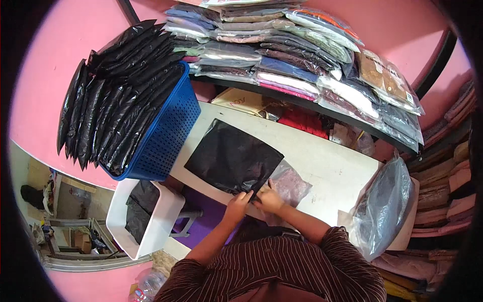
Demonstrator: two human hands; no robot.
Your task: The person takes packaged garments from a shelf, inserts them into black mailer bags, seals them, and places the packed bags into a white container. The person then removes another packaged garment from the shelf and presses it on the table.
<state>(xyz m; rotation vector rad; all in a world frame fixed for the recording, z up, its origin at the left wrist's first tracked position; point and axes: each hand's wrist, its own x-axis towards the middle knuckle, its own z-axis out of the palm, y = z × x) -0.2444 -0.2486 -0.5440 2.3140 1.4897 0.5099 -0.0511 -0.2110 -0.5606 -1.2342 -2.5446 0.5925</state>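
Note:
A black plastic bag [234,153] lies flat on the white table [334,168]. Its near right edge is pinched by my left hand [238,205], with the fingers closed on the plastic. Close beside it, my right hand [270,199] also has its fingers closed at the same corner of the black bag. A clear plastic bag with something pinkish inside [292,183] lies under and to the right of the black bag, partly covered by my right hand and forearm.
A blue basket [168,128] full of black packages [108,110] stands at the left, above a white bin [166,209]. Bagged garments [297,55] are stacked on a shelf behind. A large clear bag [385,206] is at the right.

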